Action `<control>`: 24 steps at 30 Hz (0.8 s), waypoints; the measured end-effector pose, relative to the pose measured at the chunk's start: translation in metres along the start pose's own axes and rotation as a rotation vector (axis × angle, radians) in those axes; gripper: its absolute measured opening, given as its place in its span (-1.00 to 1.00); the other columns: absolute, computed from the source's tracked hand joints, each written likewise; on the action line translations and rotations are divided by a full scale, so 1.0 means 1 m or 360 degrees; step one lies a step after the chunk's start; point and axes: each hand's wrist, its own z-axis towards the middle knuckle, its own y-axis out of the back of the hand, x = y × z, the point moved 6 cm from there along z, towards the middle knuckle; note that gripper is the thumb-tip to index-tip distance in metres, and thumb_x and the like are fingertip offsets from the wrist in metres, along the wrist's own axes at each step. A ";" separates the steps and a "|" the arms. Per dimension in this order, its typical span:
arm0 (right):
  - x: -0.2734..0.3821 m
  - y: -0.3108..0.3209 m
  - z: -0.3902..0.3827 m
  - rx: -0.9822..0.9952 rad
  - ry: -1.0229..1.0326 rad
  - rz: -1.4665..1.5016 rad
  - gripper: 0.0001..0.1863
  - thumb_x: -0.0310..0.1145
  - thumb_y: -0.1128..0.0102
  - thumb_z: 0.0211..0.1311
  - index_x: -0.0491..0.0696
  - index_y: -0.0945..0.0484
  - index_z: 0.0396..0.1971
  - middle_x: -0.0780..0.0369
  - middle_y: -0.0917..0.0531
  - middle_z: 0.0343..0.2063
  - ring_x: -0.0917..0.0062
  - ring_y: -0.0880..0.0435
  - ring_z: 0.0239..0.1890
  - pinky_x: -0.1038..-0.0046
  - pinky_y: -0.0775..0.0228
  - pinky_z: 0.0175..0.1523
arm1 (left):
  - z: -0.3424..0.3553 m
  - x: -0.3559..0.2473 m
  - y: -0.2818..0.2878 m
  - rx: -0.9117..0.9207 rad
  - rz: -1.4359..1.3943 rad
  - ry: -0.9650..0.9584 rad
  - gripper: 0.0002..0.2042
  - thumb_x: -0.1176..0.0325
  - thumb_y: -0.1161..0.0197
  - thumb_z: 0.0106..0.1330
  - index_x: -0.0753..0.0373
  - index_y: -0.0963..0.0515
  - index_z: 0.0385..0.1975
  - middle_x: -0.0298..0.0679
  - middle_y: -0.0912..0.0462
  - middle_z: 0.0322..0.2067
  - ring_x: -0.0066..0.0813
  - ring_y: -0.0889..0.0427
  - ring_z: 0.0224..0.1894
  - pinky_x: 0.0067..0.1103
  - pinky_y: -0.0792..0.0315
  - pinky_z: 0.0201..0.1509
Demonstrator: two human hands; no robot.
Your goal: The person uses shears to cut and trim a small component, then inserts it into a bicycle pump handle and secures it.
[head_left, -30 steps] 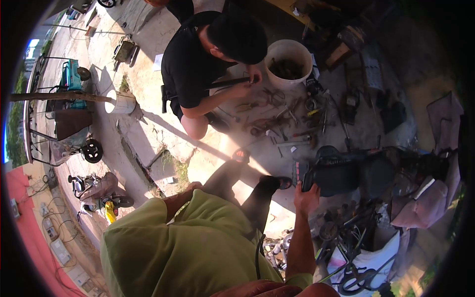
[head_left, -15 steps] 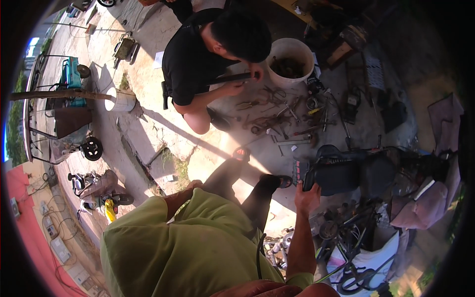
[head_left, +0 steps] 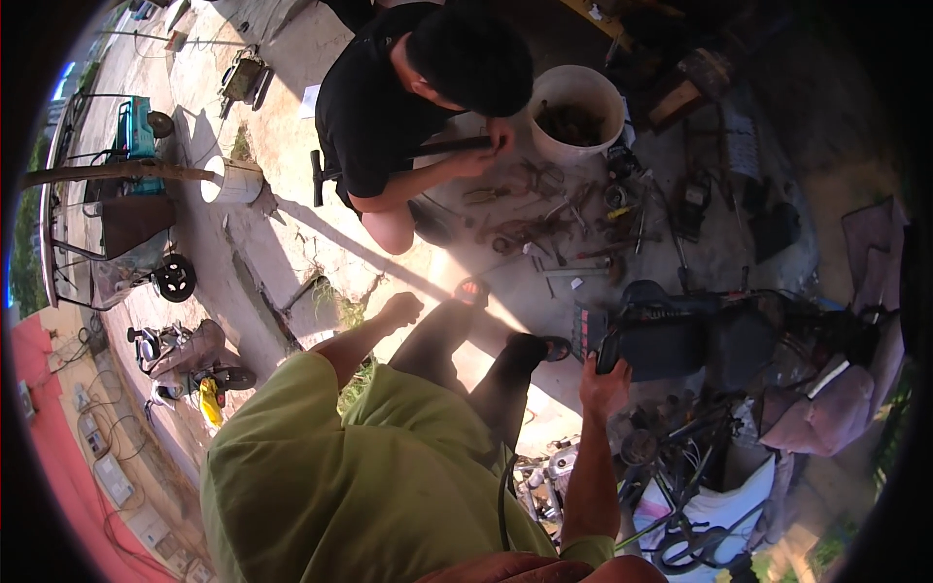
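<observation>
My right hand is closed around a dark rounded handle-like piece at the end of a black padded seat, which looks like part of a scooter. Out over the pavement beside my leg, my left hand has its fingers loosely curled, and I see nothing in them. Across from me a crouching person in black holds a long black bar with both hands. A T-shaped dark end shows behind that person's arm.
Pliers and several other hand tools lie on the ground ahead. A white bucket stands beyond them. Cables and parts are heaped at right, by a white sack. At left are a white pail and a parked three-wheeler.
My left hand has moved away from my body, forward over the pavement. My right hand keeps its hold. The crouching person's bar has shifted slightly, and its T-shaped end shows more.
</observation>
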 end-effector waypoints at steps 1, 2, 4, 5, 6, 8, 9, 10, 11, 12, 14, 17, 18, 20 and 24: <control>-0.002 -0.002 0.000 -0.0022 0.0005 -0.0006 -0.33 0.05 -0.40 0.16 -0.10 -0.54 0.15 0.02 -0.61 0.02 -0.02 -0.65 0.02 -0.01 -0.54 -0.01 | 0.008 -0.030 -0.001 -0.0021 0.0073 -0.0069 -0.83 0.33 -0.25 0.33 0.28 -0.60 -0.46 -0.23 -0.62 -0.53 -0.47 -0.63 -0.53 -0.46 -0.52 -0.49; -0.003 -0.005 0.000 -0.0017 0.0004 -0.0013 -0.33 0.05 -0.40 0.16 -0.10 -0.54 0.15 0.02 -0.61 0.02 -0.02 -0.65 0.02 -0.01 -0.54 -0.01 | 0.021 -0.054 0.003 -0.0042 0.0149 -0.0139 -0.84 0.35 -0.23 0.34 0.25 -0.59 -0.47 -0.25 -0.62 -0.52 -0.48 -0.63 -0.53 -0.47 -0.51 -0.50; 0.003 -0.011 0.004 -0.0029 0.0059 -0.0002 -0.32 0.05 -0.39 0.17 -0.10 -0.54 0.18 0.01 -0.61 0.04 -0.03 -0.65 0.03 -0.02 -0.54 -0.02 | 0.076 -0.060 0.018 0.0011 0.0454 -0.0468 -0.78 0.19 -0.23 0.37 0.23 -0.59 -0.33 -0.30 -0.65 -0.46 -0.52 -0.64 -0.45 -0.51 -0.51 -0.42; 0.004 -0.011 0.004 -0.0021 0.0059 -0.0011 -0.32 0.05 -0.39 0.17 -0.10 -0.54 0.18 0.01 -0.61 0.04 -0.03 -0.65 0.03 -0.02 -0.54 -0.02 | 0.090 -0.074 0.019 0.0009 0.0464 -0.0515 -0.75 0.14 -0.23 0.38 0.22 -0.60 -0.29 -0.32 -0.66 -0.43 -0.53 -0.64 -0.43 -0.53 -0.51 -0.39; -0.002 -0.007 0.001 -0.0031 0.0007 0.0000 -0.31 0.04 -0.38 0.17 -0.09 -0.53 0.19 0.01 -0.61 0.05 -0.04 -0.65 0.03 -0.03 -0.54 -0.02 | 0.080 -0.115 0.006 -0.0057 0.0188 -0.0324 -0.77 0.16 -0.23 0.38 0.21 -0.60 -0.30 -0.32 -0.66 -0.44 -0.53 -0.65 -0.42 -0.53 -0.51 -0.39; 0.009 -0.002 0.004 -0.0004 0.0026 0.0043 -0.31 0.04 -0.38 0.17 -0.09 -0.53 0.21 0.00 -0.61 0.06 -0.04 -0.65 0.04 -0.03 -0.54 -0.02 | 0.103 -0.124 0.015 -0.0010 -0.0025 -0.0571 -0.80 0.20 -0.25 0.37 0.21 -0.61 -0.29 -0.31 -0.66 -0.44 -0.53 -0.66 -0.41 -0.52 -0.53 -0.37; 0.010 0.001 0.004 0.0018 -0.0014 0.0042 -0.30 0.04 -0.38 0.16 -0.09 -0.53 0.21 0.00 -0.61 0.06 -0.04 -0.65 0.04 -0.03 -0.54 -0.02 | 0.104 -0.139 0.010 0.0004 -0.0022 -0.0567 -0.80 0.20 -0.25 0.37 0.21 -0.61 -0.29 -0.31 -0.66 -0.44 -0.53 -0.66 -0.41 -0.52 -0.53 -0.37; 0.009 0.001 0.003 0.0041 -0.0053 0.0040 -0.30 0.04 -0.39 0.16 -0.08 -0.53 0.21 0.00 -0.61 0.06 -0.04 -0.65 0.04 -0.03 -0.53 -0.02 | 0.101 -0.161 0.006 -0.0101 0.0307 -0.0789 -0.85 0.27 -0.20 0.34 0.18 -0.62 -0.36 -0.26 -0.69 -0.41 -0.41 -0.68 -0.39 -0.46 -0.56 -0.35; 0.007 -0.001 0.003 0.0045 -0.0056 0.0037 -0.30 0.04 -0.39 0.16 -0.08 -0.53 0.21 0.00 -0.61 0.06 -0.04 -0.65 0.04 -0.03 -0.53 -0.02 | 0.103 -0.173 0.006 -0.0150 0.0474 -0.0897 -0.86 0.30 -0.18 0.32 0.17 -0.63 -0.39 -0.23 -0.70 -0.40 -0.36 -0.70 -0.37 -0.42 -0.58 -0.33; 0.006 -0.001 0.003 -0.0003 -0.0011 0.0035 -0.30 0.04 -0.39 0.14 -0.08 -0.53 0.19 0.01 -0.61 0.05 -0.03 -0.65 0.02 -0.03 -0.54 -0.02 | 0.108 -0.182 0.006 -0.0211 0.0638 -0.1002 -0.86 0.34 -0.16 0.31 0.16 -0.64 -0.43 -0.20 -0.71 -0.39 -0.30 -0.71 -0.36 -0.39 -0.59 -0.32; 0.007 -0.003 0.004 -0.0040 0.0033 0.0034 -0.31 0.04 -0.40 0.13 -0.09 -0.54 0.17 0.01 -0.62 0.03 -0.03 -0.66 0.01 -0.03 -0.54 -0.03 | 0.118 -0.197 0.010 -0.0340 0.0862 -0.1253 -0.85 0.33 -0.14 0.33 0.16 -0.65 -0.34 -0.19 -0.71 -0.34 -0.24 -0.72 -0.25 -0.33 -0.61 -0.21; 0.007 -0.006 0.007 0.0014 0.0010 -0.0028 -0.33 0.04 -0.40 0.12 -0.09 -0.55 0.13 0.02 -0.63 -0.02 -0.03 -0.67 -0.03 -0.02 -0.54 -0.05 | 0.140 -0.214 0.023 -0.0451 0.0686 -0.1261 -0.84 0.35 -0.22 0.30 0.24 -0.65 -0.23 -0.14 -0.67 -0.36 -0.25 -0.71 -0.21 -0.35 -0.61 -0.11; 0.003 -0.008 0.006 0.0005 0.0010 -0.0030 -0.34 0.04 -0.39 0.12 -0.10 -0.55 0.11 0.02 -0.63 -0.03 -0.02 -0.67 -0.04 -0.02 -0.55 -0.07 | 0.136 -0.228 0.025 -0.0607 0.0718 -0.1284 -0.81 0.37 -0.28 0.28 0.31 -0.63 -0.19 -0.11 -0.64 -0.44 -0.31 -0.69 -0.29 -0.40 -0.59 -0.11; 0.000 -0.011 0.006 0.0005 0.0005 -0.0036 -0.35 0.04 -0.39 0.12 -0.10 -0.55 0.09 0.03 -0.63 -0.04 -0.02 -0.68 -0.06 -0.02 -0.55 -0.08 | 0.131 -0.245 0.028 -0.0638 0.0514 -0.1351 -0.88 0.40 -0.26 0.31 0.27 -0.66 -0.25 -0.15 -0.66 -0.43 -0.35 -0.68 -0.34 -0.43 -0.58 -0.18; 0.002 -0.008 0.006 -0.0006 -0.0045 -0.0081 -0.39 0.02 -0.37 0.11 -0.08 -0.56 0.07 0.07 -0.63 -0.09 0.01 -0.68 -0.10 0.00 -0.56 -0.10 | 0.148 -0.262 0.029 -0.0549 0.0604 -0.1058 -0.80 0.37 -0.28 0.30 0.22 -0.60 -0.11 -0.04 -0.70 -0.13 -0.28 -0.71 0.01 -0.31 -0.65 -0.07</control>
